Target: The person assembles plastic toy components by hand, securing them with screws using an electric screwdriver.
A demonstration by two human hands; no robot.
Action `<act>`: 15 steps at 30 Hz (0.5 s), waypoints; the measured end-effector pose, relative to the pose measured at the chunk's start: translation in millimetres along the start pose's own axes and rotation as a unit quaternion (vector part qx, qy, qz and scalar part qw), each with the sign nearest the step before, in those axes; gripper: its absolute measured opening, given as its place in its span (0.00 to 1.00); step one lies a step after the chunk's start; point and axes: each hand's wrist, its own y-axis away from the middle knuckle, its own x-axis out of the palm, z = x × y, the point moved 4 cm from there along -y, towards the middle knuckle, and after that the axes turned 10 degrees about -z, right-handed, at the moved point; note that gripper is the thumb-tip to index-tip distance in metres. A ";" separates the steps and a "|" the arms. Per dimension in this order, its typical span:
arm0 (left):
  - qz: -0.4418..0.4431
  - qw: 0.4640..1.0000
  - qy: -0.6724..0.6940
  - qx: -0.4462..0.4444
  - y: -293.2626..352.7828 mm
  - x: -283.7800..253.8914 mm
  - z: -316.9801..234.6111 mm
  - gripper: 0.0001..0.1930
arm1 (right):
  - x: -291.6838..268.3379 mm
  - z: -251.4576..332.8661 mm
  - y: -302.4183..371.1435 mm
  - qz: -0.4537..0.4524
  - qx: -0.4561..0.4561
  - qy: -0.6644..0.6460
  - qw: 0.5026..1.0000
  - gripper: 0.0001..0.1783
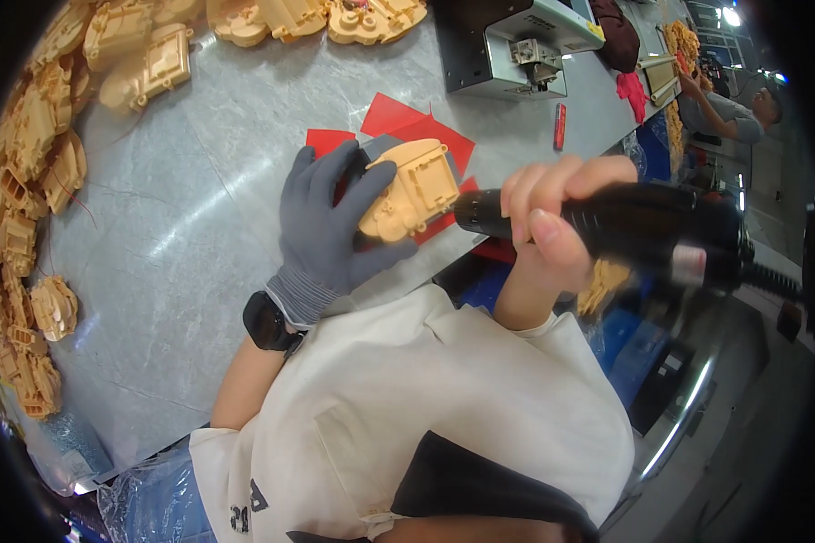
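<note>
a gloved left hand (330,204) clamps a tan plastic part (414,188) above a grey tabletop (181,195), close to its near edge, as a bare right hand (552,213) grips a black cylindrical tool (647,231), nose beside the part. red sheets (392,115) lie beneath; more tan parts (27,136) line the tabletop's left edge. a black-and-silver machine (514,54) stands farther from the near edge, with another person (738,116) and lights (732,16) across the room.

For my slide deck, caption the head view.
Gloved left hand holds a yellow molded part while the bare right hand grips a black handheld tool.
</note>
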 end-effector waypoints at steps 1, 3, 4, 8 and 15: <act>-0.002 1.000 0.006 0.007 -2.0 2.2 -1.4 0.36 | -6.8 1.4 -0.4 -0.015 0.010 -0.005 1.000 0.19; -0.007 0.999 0.038 0.015 -5.7 4.9 -4.9 0.36 | -15.4 2.0 0.6 -0.042 0.000 -0.020 0.999 0.18; 0.001 0.999 0.031 0.038 1.7 8.3 -10.9 0.36 | -16.3 -1.4 0.7 -0.047 -0.002 0.022 0.999 0.17; -0.018 0.974 0.112 -0.197 -1.1 3.1 -17.3 0.36 | -17.5 -0.9 -6.5 -0.041 0.072 0.050 0.995 0.21; -0.029 0.944 0.141 -0.296 12.0 7.5 3.1 0.37 | -55.5 43.5 -0.5 -0.157 -0.114 -0.218 0.957 0.21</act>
